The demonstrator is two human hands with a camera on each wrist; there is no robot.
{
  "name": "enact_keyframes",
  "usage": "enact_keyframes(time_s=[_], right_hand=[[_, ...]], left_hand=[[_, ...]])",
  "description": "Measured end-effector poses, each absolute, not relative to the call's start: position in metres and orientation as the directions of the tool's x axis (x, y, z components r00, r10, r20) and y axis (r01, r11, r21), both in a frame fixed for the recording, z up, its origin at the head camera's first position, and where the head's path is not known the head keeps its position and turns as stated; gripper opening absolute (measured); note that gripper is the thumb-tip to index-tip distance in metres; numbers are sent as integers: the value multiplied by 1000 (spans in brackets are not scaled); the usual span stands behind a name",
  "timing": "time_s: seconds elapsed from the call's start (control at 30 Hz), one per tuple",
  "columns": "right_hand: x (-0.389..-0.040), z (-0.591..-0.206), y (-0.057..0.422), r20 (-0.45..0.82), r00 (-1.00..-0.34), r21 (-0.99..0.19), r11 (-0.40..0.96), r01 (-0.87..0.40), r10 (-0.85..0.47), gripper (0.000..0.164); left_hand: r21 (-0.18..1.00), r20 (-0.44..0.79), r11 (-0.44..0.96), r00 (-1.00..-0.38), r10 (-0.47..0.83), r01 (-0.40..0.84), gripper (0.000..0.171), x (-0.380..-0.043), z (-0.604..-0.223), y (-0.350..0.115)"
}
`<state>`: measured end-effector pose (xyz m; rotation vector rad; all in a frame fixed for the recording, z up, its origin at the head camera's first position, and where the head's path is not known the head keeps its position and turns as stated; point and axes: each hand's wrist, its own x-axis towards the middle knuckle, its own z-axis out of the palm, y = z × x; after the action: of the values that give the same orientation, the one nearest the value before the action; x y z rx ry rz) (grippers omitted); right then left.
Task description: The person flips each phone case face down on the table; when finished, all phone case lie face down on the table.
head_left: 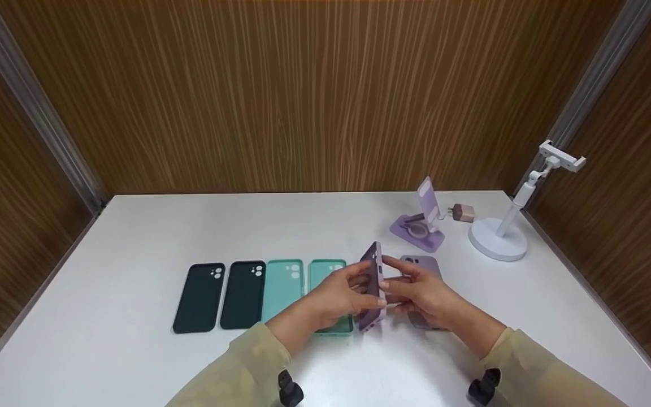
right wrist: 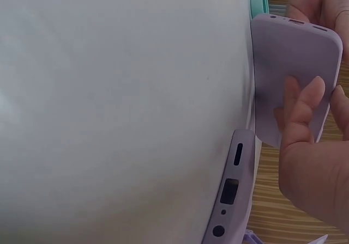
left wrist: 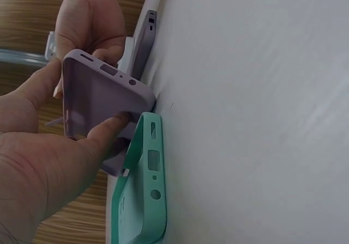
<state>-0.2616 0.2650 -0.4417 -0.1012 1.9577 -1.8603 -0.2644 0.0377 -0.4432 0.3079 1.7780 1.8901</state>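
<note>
Both hands hold a light purple phone case (head_left: 373, 286) upright on its long edge, just above the white table. My left hand (head_left: 331, 297) grips it from the hollow side, with a fingertip against the inner face in the left wrist view. My right hand (head_left: 430, 293) holds it from the other side, fingers along the smooth back (right wrist: 300, 48) and thumb at the edge. A second purple phone case (head_left: 424, 263) lies partly hidden under the right hand. Beneath the left hand and wrist lies a turquoise phone case (head_left: 325, 268), partly covered.
Left of the hands lie another turquoise case (head_left: 283, 285) and two black cases (head_left: 199, 297). Behind the right hand stand a purple folding stand (head_left: 428, 203), a small pink charger plug (head_left: 463, 212) and a white phone holder (head_left: 498, 240). Wood-patterned panels (head_left: 303, 96) enclose the table.
</note>
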Motion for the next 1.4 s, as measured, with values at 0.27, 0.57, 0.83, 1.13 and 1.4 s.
enact_keyframes(time_s=[0.27, 0.57, 0.83, 1.13, 1.4], right_hand=[[-263, -442, 261, -206, -911, -976, 143, 164, -357, 83], [-262, -441, 263, -200, -898, -979, 113, 169, -393, 75], [-263, -439, 258, -194, -910, -979, 131, 156, -367, 75], [-263, -440, 253, -173, -917, -980, 153, 125, -358, 72], [-262, -443, 251, -164, -919, -978, 181, 104, -357, 74]], left_hand=[[975, -185, -8, -827, 531, -223, 94, -265, -443, 35], [969, -219, 14, -831, 511, -247, 94, -266, -442, 35], [971, -194, -25, -848, 493, -237, 89, -266, -444, 34], [968, -166, -95, -874, 457, -233, 84, -261, -443, 35], [962, -166, -121, -880, 446, -243, 85, -256, -442, 34]])
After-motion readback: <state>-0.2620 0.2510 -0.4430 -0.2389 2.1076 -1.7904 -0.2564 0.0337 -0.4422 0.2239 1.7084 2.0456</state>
